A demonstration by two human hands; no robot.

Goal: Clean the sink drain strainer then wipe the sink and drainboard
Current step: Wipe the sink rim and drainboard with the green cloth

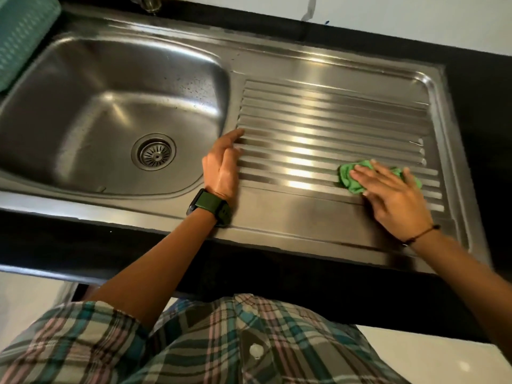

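Observation:
A stainless steel sink basin [83, 87] lies on the left, with the round drain strainer [154, 153] seated in its floor. The ribbed drainboard [318, 120] stretches to the right. My right hand [393, 195] presses flat on a crumpled green cloth [352, 178] at the near right part of the ribs. My left hand [223, 164], with a dark watch on the wrist, rests on the ridge between basin and drainboard, fingers extended and holding nothing.
A teal patterned object [22, 34] stands at the far left beside the basin. The tap base [151, 2] rises behind the sink. Black countertop [476, 112] borders the steel on the right and front. Water droplets speckle the basin's right wall.

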